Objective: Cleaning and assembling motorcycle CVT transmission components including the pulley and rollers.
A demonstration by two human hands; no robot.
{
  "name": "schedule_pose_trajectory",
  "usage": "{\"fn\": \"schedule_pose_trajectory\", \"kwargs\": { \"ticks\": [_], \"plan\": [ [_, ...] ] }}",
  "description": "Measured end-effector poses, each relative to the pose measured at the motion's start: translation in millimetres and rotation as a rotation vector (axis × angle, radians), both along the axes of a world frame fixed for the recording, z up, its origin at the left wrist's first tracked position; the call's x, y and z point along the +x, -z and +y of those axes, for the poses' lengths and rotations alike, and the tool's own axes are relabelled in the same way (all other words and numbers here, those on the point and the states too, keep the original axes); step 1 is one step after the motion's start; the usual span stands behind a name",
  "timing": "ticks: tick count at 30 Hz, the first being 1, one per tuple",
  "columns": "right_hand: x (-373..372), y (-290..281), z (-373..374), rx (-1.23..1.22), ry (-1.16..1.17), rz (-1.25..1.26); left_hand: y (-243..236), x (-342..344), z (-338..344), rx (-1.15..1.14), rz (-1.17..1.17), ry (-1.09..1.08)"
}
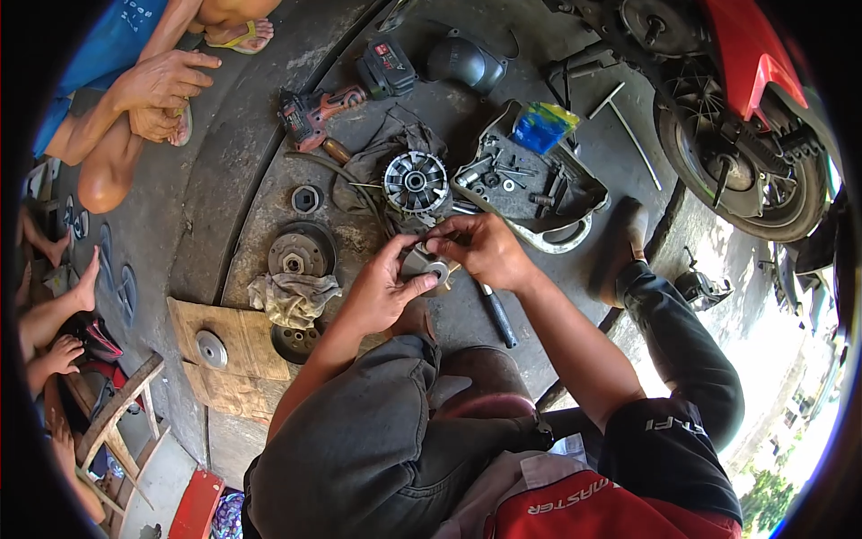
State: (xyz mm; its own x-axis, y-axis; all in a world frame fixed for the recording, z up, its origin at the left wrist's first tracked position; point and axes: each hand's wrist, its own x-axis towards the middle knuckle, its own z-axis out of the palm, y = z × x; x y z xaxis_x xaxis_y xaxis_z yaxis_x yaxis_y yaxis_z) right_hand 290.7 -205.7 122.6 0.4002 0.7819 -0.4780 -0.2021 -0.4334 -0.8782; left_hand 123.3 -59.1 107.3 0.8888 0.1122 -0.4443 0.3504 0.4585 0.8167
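Observation:
Above my lap, both hands work on a small silvery metal cylinder part (425,266). My left hand (382,295) is closed round its left side, thumb along the near edge. From the right, my right hand (485,253) pinches at its top with bent fingers; whatever else lies between those fingertips is hidden. Just beyond, a round finned metal pulley (415,182) lies on a dark rag (388,144). A tool with a dark blue handle (497,316) rests on the ground below my right hand.
A metal cover (588,193) holds loose bolts, washers and a blue-yellow packet (544,126). A cordless impact wrench (325,112) lies farther left. Round clutch parts (301,251), a rag (296,299) and cardboard (247,359) sit at left. A motorcycle wheel (750,171) stands right; people sit left.

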Motion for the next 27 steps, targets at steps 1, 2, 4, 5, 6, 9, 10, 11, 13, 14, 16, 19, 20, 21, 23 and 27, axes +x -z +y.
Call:
{"fn": "schedule_pose_trajectory", "kwargs": {
  "ticks": [1,2,4,5,6,9,10,11,13,14,16,19,20,21,23,27],
  "plan": [
    [6,4,-2,0.052,0.026,0.067,1,4,-4,-0.002,0.003,0.005],
    [13,2,1,-0.031,0.026,0.032,3,4,-5,0.017,-0.012,-0.037],
    [31,16,0,-0.051,0.175,-0.006,7,5,-3,0.074,-0.023,-0.067],
    [44,31,-2,-0.177,0.238,-0.409,8,7,-1,0.076,-0.019,-0.063],
    [62,52,-5,-0.285,0.291,-0.643,6,10,0,0.039,-0.001,-0.075],
    [92,98,-1,-0.328,0.303,-0.895,-2,13,1,0.0,0.044,-0.111],
    [94,104,2,-0.325,0.3,-0.889,-4,14,1,0.009,0.06,-0.131],
    [97,110,4,-0.344,0.251,-0.918,-5,14,1,0.018,0.075,-0.149],
    [100,117,5,-0.357,0.2,-0.945,-6,14,3,0.016,0.106,-0.151],
    [103,118,3,-0.349,0.156,-0.999,-7,14,4,0.012,0.132,-0.152],
    [106,115,0,-0.335,0.107,-1.052,-8,16,4,-0.025,0.13,-0.201],
    [90,97,-11,-0.172,0.355,-0.708,-6,12,7,-0.094,0.109,-0.279],
    [81,85,-14,-0.048,0.401,-0.402,-5,10,8,-0.128,0.094,-0.31],
    [72,66,-20,0.066,0.437,-0.098,-5,10,8,-0.132,0.088,-0.317],
    [50,29,-29,0.207,0.308,0.217,-9,8,9,-0.236,-0.002,-0.361],
    [18,-8,-21,0.182,0.112,0.18,-14,6,13,-0.217,-0.033,-0.344]
  ]
}}
